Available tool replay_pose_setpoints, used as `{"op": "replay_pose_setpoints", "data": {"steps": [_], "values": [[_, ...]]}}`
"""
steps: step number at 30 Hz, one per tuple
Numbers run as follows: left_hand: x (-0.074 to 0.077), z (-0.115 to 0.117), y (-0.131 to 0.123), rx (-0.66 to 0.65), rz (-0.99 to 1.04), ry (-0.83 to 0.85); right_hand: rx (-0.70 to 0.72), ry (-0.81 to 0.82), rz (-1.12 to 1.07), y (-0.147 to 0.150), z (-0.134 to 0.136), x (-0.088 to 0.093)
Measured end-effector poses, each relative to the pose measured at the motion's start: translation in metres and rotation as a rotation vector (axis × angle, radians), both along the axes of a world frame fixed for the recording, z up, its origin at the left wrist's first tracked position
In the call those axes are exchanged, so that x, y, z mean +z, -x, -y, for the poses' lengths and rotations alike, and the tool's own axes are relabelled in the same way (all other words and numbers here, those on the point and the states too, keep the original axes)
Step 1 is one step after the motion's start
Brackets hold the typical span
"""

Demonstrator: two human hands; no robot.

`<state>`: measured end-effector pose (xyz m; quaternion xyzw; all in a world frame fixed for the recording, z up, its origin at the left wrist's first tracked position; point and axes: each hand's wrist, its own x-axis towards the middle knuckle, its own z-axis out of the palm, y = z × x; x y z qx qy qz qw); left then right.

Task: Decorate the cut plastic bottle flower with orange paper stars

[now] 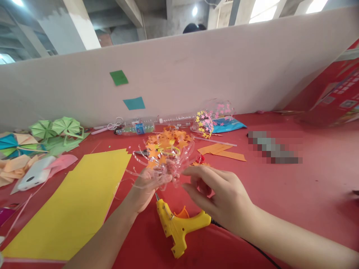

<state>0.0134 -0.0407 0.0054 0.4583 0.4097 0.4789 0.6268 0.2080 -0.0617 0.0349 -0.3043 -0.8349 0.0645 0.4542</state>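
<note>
My left hand (146, 187) is closed on a clear plastic piece cut into thin curling strips (185, 158), which fan out around its middle. Orange paper stars (168, 140) show through and behind the strips; whether they are attached to it, I cannot tell. To the right of the strips is my right hand (224, 186), its thumb and forefinger parted with no object visible between them and its other fingers curled. Below both hands a yellow glue gun (179, 226) with an orange trigger lies on the red table, nozzle pointing up toward my left hand.
Yellow sheets (70, 201) lie left, beside a white device (36, 173) and green folded paper umbrellas (67, 129). Behind are a labelled plastic bottle (138, 128), star-covered clear plastic (204, 124) and orange strips (221, 151). A red box (333, 93) stands right, near a white partition (182, 74).
</note>
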Motion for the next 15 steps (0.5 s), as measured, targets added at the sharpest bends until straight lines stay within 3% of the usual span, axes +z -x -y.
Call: {"op": "replay_pose_setpoints", "data": {"steps": [5, 15], "values": [[-0.0002, 0.001, -0.0016, -0.041, 0.003, 0.004, -0.018, 0.033, 0.0, 0.0013, 0.0002, -0.0053], [0.0028, 0.0024, -0.0021, -0.096, 0.057, -0.031, 0.065, -0.152, 0.127, -0.0005, -0.003, -0.0086]]}}
